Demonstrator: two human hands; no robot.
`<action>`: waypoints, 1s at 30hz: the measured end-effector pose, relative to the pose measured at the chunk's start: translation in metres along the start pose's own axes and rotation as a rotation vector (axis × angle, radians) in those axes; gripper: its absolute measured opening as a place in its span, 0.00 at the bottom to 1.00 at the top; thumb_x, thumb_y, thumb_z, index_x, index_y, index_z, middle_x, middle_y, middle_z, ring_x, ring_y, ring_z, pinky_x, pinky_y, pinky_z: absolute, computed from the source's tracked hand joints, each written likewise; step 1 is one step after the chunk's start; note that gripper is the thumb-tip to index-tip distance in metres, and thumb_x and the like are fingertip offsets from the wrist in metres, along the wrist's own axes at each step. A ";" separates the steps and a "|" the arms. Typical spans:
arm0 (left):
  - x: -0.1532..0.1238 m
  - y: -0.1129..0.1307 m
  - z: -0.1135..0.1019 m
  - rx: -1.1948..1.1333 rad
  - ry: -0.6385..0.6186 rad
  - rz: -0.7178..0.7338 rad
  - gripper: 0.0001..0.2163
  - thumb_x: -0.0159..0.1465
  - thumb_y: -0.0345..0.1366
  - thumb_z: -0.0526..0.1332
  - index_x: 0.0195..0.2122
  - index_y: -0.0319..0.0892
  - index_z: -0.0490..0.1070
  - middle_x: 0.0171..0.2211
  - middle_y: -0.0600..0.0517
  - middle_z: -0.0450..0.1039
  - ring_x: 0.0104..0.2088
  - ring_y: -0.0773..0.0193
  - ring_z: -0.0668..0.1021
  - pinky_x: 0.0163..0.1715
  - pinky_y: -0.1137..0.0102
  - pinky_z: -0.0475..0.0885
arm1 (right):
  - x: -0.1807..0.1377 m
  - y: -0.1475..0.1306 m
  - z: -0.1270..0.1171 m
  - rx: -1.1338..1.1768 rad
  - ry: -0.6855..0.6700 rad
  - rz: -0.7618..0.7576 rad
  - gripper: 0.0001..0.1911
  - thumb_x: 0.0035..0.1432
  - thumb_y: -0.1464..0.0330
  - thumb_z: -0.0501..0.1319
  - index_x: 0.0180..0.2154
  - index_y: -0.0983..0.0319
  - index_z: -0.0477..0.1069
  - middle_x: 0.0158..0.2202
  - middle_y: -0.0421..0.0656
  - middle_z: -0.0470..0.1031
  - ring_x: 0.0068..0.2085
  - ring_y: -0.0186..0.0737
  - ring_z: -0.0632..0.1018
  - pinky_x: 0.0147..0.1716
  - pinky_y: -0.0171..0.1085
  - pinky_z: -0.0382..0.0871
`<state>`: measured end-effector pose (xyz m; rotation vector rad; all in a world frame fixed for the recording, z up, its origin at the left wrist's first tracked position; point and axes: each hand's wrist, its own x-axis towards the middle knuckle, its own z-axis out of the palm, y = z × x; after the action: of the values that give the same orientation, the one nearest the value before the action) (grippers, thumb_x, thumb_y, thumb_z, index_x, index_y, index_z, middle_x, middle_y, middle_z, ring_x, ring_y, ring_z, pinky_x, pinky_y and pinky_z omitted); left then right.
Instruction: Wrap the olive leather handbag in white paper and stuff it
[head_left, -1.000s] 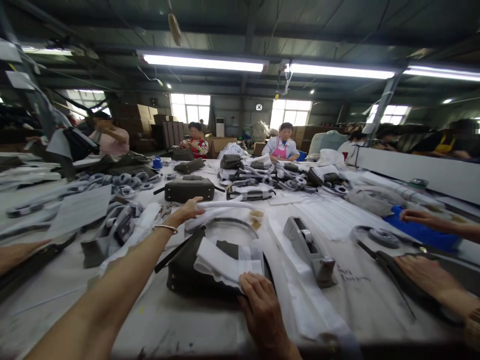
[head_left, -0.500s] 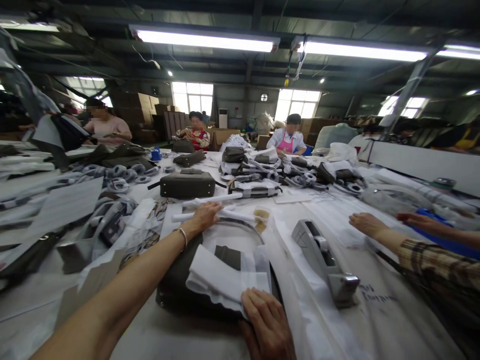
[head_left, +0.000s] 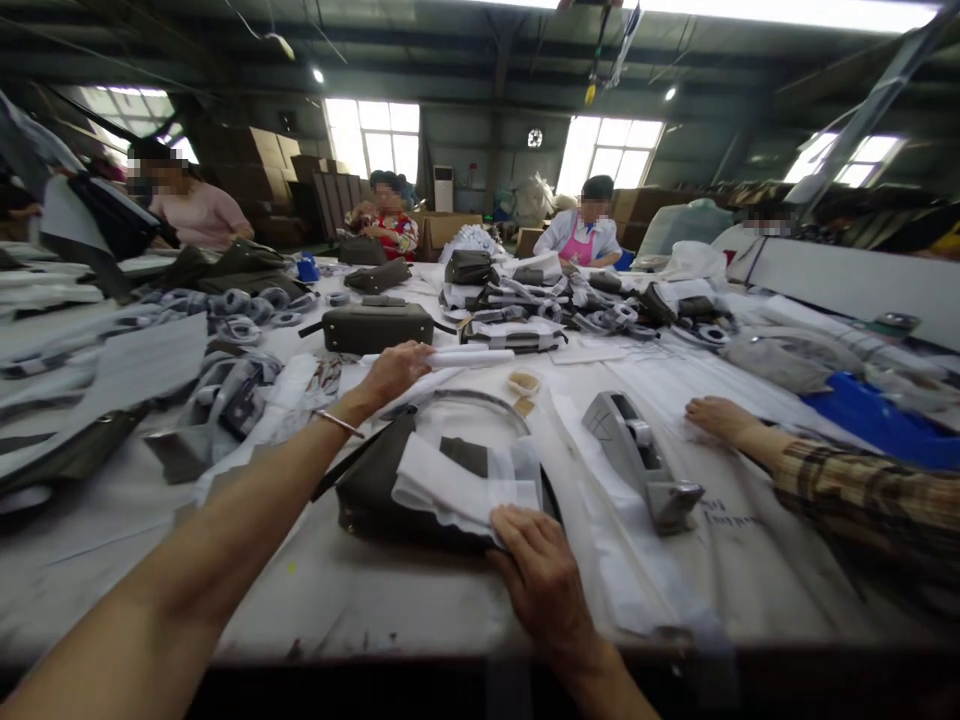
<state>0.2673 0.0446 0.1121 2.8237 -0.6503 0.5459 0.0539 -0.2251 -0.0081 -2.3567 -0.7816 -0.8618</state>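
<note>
A dark olive handbag (head_left: 367,480) lies on the white-covered table before me, a folded white wrapping sheet (head_left: 431,480) on its upper side. Its curved handle (head_left: 480,400) arches toward the far side and looks wrapped in pale material. My right hand (head_left: 536,555) grips the bag's near right edge, fingers on top over the sheet, thumb tucked underneath. Beyond the bag, my left hand (head_left: 397,372) is closed around the left part of a white roll (head_left: 476,357); the fingertips are partly hidden. A grey tape dispenser (head_left: 637,455) stands right of the bag.
A co-worker's hand (head_left: 724,420) in a plaid sleeve rests at right, near a blue bag (head_left: 877,415). Another olive handbag (head_left: 379,327) stands beyond my left hand. Wrapped bags (head_left: 517,300) are piled behind it. A second dispenser (head_left: 195,430) is at left. Several people sit across the table.
My view has tilted down, bringing the table's near edge into sight. The left hand has closed on a white roll. At right, one of the co-worker's hands has left view.
</note>
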 end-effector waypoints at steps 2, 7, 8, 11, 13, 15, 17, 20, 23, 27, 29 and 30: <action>-0.031 0.006 -0.029 -0.220 0.092 0.090 0.14 0.65 0.34 0.58 0.51 0.42 0.71 0.47 0.48 0.73 0.46 0.60 0.76 0.49 0.67 0.70 | 0.002 0.001 -0.004 0.051 -0.060 0.035 0.17 0.64 0.70 0.59 0.54 0.60 0.68 0.48 0.47 0.77 0.50 0.47 0.75 0.51 0.48 0.70; -0.142 0.051 -0.076 -0.427 -0.065 0.295 0.11 0.68 0.36 0.57 0.49 0.45 0.74 0.46 0.49 0.73 0.46 0.62 0.75 0.49 0.68 0.69 | 0.013 0.014 -0.018 0.105 -0.223 0.060 0.15 0.61 0.69 0.61 0.50 0.59 0.73 0.46 0.47 0.78 0.47 0.48 0.76 0.49 0.48 0.71; -0.163 0.061 -0.078 -0.403 -0.117 0.296 0.11 0.68 0.35 0.57 0.49 0.46 0.74 0.45 0.49 0.74 0.45 0.62 0.75 0.48 0.69 0.68 | 0.017 0.017 -0.021 0.117 -0.271 0.051 0.15 0.61 0.69 0.62 0.50 0.59 0.73 0.46 0.47 0.78 0.47 0.48 0.76 0.49 0.47 0.71; -0.212 0.085 -0.069 -0.280 -0.189 0.301 0.11 0.68 0.32 0.58 0.49 0.50 0.74 0.42 0.51 0.74 0.42 0.62 0.74 0.45 0.67 0.67 | 0.030 0.025 -0.032 0.160 -0.441 0.011 0.16 0.61 0.68 0.62 0.51 0.59 0.73 0.48 0.46 0.78 0.49 0.45 0.76 0.51 0.45 0.71; -0.227 0.097 -0.058 -0.173 -0.181 0.295 0.12 0.68 0.31 0.58 0.50 0.50 0.73 0.40 0.51 0.74 0.40 0.61 0.73 0.44 0.66 0.66 | 0.041 0.027 -0.038 0.164 -0.530 0.012 0.16 0.61 0.67 0.61 0.51 0.59 0.74 0.48 0.46 0.78 0.50 0.45 0.76 0.52 0.44 0.70; -0.230 0.107 -0.048 -0.064 -0.162 0.282 0.13 0.68 0.29 0.57 0.51 0.49 0.71 0.39 0.51 0.73 0.39 0.60 0.73 0.43 0.65 0.66 | 0.051 0.026 -0.043 0.153 -0.610 0.028 0.16 0.62 0.65 0.61 0.51 0.58 0.74 0.49 0.46 0.77 0.50 0.45 0.76 0.52 0.44 0.70; -0.226 0.115 -0.040 0.035 -0.138 0.252 0.14 0.67 0.28 0.57 0.52 0.47 0.70 0.38 0.50 0.72 0.38 0.59 0.72 0.43 0.63 0.67 | 0.060 0.023 -0.047 0.139 -0.683 0.032 0.15 0.64 0.62 0.59 0.50 0.57 0.75 0.49 0.45 0.78 0.51 0.46 0.76 0.53 0.44 0.70; -0.217 0.122 -0.030 0.122 -0.090 0.216 0.12 0.67 0.29 0.57 0.51 0.45 0.70 0.37 0.50 0.71 0.38 0.57 0.72 0.42 0.62 0.67 | 0.068 0.019 -0.050 0.123 -0.755 0.019 0.15 0.66 0.60 0.54 0.47 0.55 0.77 0.47 0.43 0.79 0.51 0.46 0.76 0.53 0.43 0.69; -0.214 0.123 -0.021 0.135 -0.038 0.225 0.12 0.67 0.31 0.59 0.51 0.46 0.69 0.37 0.50 0.71 0.38 0.57 0.72 0.41 0.62 0.68 | 0.069 0.016 -0.052 0.119 -0.748 0.015 0.14 0.66 0.59 0.55 0.45 0.54 0.78 0.44 0.41 0.80 0.48 0.44 0.78 0.50 0.42 0.71; -0.218 0.121 -0.009 0.139 0.073 0.194 0.12 0.66 0.29 0.59 0.50 0.47 0.70 0.36 0.50 0.71 0.37 0.57 0.72 0.39 0.62 0.67 | 0.066 0.016 -0.055 0.113 -0.688 0.016 0.14 0.61 0.58 0.61 0.48 0.53 0.76 0.45 0.41 0.79 0.45 0.44 0.78 0.48 0.42 0.73; -0.221 0.120 -0.002 0.132 0.155 0.198 0.12 0.67 0.29 0.57 0.49 0.46 0.70 0.37 0.50 0.71 0.38 0.57 0.72 0.40 0.62 0.68 | 0.064 0.015 -0.055 0.112 -0.675 0.032 0.19 0.57 0.59 0.66 0.50 0.53 0.74 0.46 0.42 0.77 0.45 0.44 0.78 0.47 0.43 0.73; -0.222 0.120 0.002 0.131 0.198 0.203 0.11 0.67 0.29 0.57 0.49 0.45 0.70 0.37 0.49 0.71 0.38 0.57 0.73 0.41 0.62 0.68 | 0.063 0.015 -0.055 0.111 -0.671 0.040 0.22 0.55 0.59 0.68 0.51 0.54 0.74 0.47 0.43 0.77 0.45 0.45 0.78 0.46 0.43 0.73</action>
<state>0.0279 0.0231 0.0347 2.7876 -0.8951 0.9220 0.0814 -0.2483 0.0687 -2.5568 -0.9935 0.0201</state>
